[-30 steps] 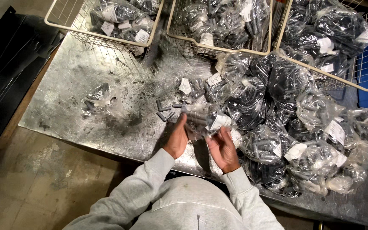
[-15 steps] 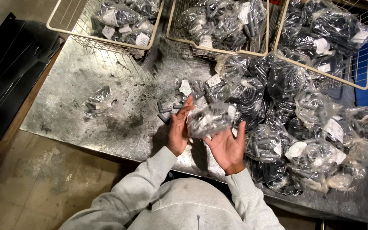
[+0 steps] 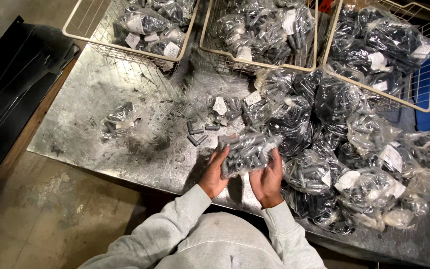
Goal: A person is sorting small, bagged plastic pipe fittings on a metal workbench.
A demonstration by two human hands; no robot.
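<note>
Above a scuffed grey metal tabletop [image 3: 100, 94], a person in a pale grey sweatshirt is holding a clear plastic bag of dark cylindrical parts [image 3: 245, 153] between both palms. The left hand [image 3: 215, 174] is cupping the bag's left end, and the right hand [image 3: 267, 180] is clasping its lower right side. A heap of similar filled bags [image 3: 354, 149] is lying just to the right, a few loose dark cylinders [image 3: 197, 134] are resting nearby, and three cream wire baskets [image 3: 125, 45] are lining the far edge.
</note>
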